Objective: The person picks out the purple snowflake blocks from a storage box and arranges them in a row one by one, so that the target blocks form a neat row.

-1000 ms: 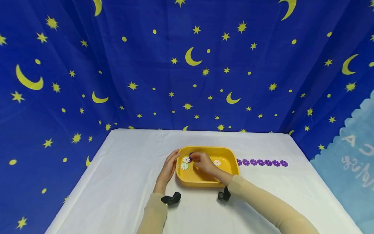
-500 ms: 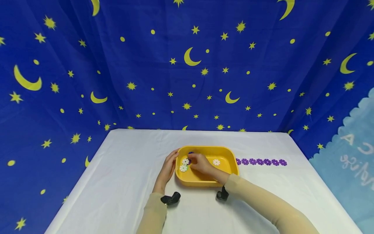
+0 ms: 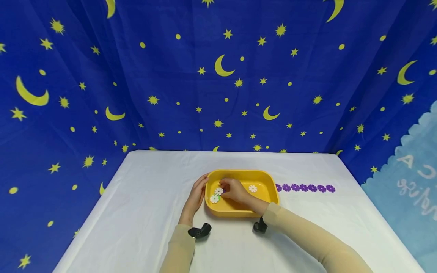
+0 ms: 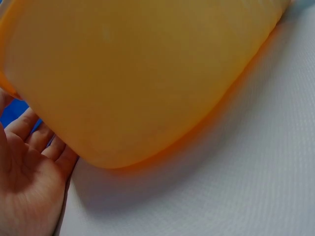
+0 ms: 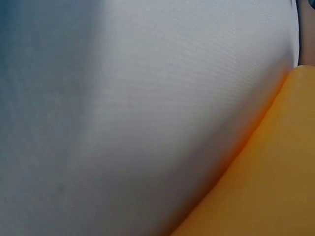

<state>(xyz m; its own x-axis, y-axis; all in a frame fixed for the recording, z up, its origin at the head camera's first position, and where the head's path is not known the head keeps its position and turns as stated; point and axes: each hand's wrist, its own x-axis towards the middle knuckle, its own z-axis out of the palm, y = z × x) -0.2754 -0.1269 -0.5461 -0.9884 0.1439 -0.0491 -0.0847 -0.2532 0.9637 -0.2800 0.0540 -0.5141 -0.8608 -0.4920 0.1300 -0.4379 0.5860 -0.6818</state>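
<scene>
My left hand [image 3: 195, 194] rests against the left end of the yellow tray [image 3: 243, 214], its fingers loosely extended along the outer wall. In the left wrist view, the fingers [image 4: 37, 137] touch the tray's end wall. Inside the tray, the fingers of my right hand [image 3: 236, 190] curl down at the left side and pinch a purple flower-shaped disc [image 3: 224, 190], mostly hidden by the hand. Right by those fingertips lie two white flower-shaped discs [image 3: 214, 199], with a bit of green showing at the edge of the nearer one. Another white disc [image 3: 252, 188] lies behind the right hand.
A straight row of several purple flower-shaped discs [image 3: 304, 188] runs right from the tray across the white tabletop [image 3: 153, 189]. A blue star-and-moon curtain [image 3: 191, 87] encloses the back and sides. Black wrist devices [image 3: 200, 231] sit under both forearms.
The right hand has stayed in the tray's left part, its fingertips shifting slightly nearer the person. The two white discs beside it have slid a little the same way. The left hand has not moved.
</scene>
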